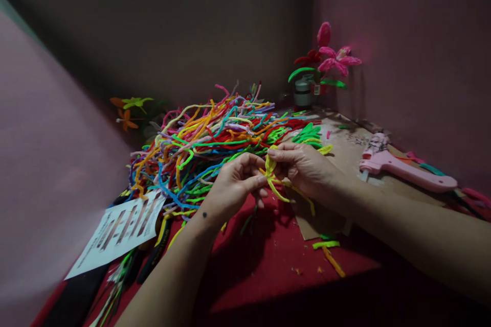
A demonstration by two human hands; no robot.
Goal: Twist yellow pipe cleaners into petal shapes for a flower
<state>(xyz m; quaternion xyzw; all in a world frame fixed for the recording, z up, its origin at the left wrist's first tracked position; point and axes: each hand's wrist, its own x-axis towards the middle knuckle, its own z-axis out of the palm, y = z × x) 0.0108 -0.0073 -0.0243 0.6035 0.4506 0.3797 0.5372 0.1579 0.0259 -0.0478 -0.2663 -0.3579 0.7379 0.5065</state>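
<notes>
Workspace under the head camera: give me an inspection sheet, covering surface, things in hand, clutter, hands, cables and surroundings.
Surface: red covering with small scraps; pale board at the right, stained.
Things in hand: yellow fuzzy piece, strands hanging from it.
Clutter: large heap of multicoloured fuzzy stems; pink glue gun on its side; printed sheet; yellow-green offcut.
Hands: left and right both pinch the yellow piece, right at its top.
Cables: a dark strand near the glue gun's handle may be one; too dim to tell.
Surroundings: pinkish wall; pink flower at the back; dim light.
</notes>
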